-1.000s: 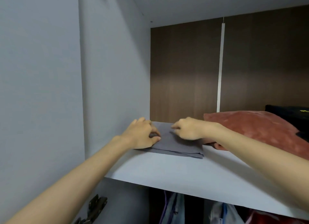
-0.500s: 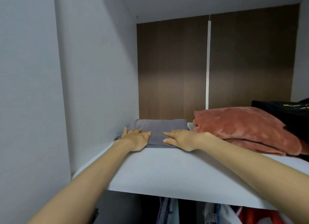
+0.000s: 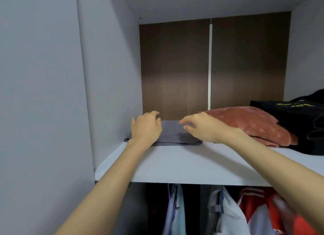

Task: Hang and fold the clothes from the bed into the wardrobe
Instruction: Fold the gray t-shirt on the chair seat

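Note:
A folded grey garment (image 3: 175, 133) lies flat at the back left of the white upper wardrobe shelf (image 3: 184, 166), close to the left wall. My left hand (image 3: 146, 127) hovers over its left part with loosely bent fingers, holding nothing. My right hand (image 3: 201, 127) hovers over its right edge, fingers spread and relaxed, also holding nothing. Whether either hand still touches the cloth I cannot tell.
A folded rust-red plush item (image 3: 249, 122) lies right of the grey garment, and a black folded garment with yellow lettering (image 3: 298, 122) sits further right. Below the shelf hang several clothes: pale ones (image 3: 175, 210) and a red and white one (image 3: 266, 210). A brown back panel closes the compartment.
Both hands went from pressing flat on the front of the grey garment to being lifted over it with fingers loosened. The garment now sits deeper on the shelf than a second ago.

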A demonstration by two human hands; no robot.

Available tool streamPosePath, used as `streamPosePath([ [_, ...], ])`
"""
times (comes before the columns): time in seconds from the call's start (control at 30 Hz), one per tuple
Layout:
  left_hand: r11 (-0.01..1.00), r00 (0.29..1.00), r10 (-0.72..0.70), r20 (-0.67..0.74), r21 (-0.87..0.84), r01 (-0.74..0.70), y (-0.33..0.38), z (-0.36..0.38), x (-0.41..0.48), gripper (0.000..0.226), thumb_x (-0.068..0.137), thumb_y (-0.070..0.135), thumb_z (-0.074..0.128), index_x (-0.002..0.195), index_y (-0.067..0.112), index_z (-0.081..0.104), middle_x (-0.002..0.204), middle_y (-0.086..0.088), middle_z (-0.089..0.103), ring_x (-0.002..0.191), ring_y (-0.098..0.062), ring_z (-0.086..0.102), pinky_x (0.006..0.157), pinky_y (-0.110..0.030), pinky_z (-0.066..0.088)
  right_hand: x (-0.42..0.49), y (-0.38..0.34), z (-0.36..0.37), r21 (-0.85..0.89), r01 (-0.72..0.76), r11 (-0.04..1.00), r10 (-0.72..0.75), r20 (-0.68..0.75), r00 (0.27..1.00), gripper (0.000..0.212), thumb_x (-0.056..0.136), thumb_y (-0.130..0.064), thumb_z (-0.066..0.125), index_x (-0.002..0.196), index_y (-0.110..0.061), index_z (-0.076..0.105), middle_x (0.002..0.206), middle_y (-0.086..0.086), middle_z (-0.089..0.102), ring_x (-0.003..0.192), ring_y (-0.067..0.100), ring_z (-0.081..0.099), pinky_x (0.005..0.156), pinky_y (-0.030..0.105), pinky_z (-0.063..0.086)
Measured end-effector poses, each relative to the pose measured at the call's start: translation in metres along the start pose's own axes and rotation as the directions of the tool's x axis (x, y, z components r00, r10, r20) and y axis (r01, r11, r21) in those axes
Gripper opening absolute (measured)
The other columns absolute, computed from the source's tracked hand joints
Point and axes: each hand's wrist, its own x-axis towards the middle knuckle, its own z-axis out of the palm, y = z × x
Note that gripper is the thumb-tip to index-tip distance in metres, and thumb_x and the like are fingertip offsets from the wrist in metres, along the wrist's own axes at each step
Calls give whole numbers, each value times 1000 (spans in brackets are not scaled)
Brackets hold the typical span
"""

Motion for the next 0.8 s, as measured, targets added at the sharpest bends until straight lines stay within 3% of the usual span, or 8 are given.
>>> streamPosePath([
  [0.1,997,992,68,-108,-25,-71,16,-26,-24,37,98,29,41,133,23,50,124,-1,63,114,-26,56,95,-39,42,-33,-8,-19,-27,-20,999,16,-130,991,29,97,-31,43,122,-37,59,117,-3,65,108,23,59,84,38,49],
  [0.27,990,980,141,-138,-3,-143,41,-66,-96,38,99,30,41,136,23,48,126,-1,61,116,-27,51,94,-39,39,-105,-20,-30,6,-38,999,38,-276,960,26,95,-30,46,114,-39,61,110,-9,67,103,23,60,71,33,38],
  [0.47,990,985,136,-104,-8,-138,73,-103,-192,39,99,33,41,137,26,47,124,0,62,115,-25,52,91,-37,40,-212,-28,-39,97,-9,995,38,-307,951,24,95,-31,50,114,-35,64,104,-23,64,95,7,59,68,27,40],
  [0.57,991,989,130,-70,-21,-132,93,-117,-240,39,98,34,41,137,27,48,125,2,62,115,-23,53,91,-37,40,-270,-32,-42,132,-30,991,65,-270,961,25,95,-30,49,115,-35,63,103,-22,64,87,2,56,69,26,44],
  [0.7,986,986,163,-29,-27,-163,125,-139,-299,40,98,36,42,136,27,48,126,4,62,116,-21,53,93,-37,42,-343,-35,-52,192,-68,979,112,-229,967,27,94,-29,50,118,-35,63,110,-17,68,96,4,61,73,26,48],
  [0.8,979,981,194,18,-70,-192,150,-154,-334,40,98,36,42,137,28,46,127,5,61,117,-18,53,92,-36,42,-389,-37,-63,254,-113,961,168,-204,964,27,95,-26,51,117,-34,63,108,-18,68,79,-5,59,72,23,49],
])
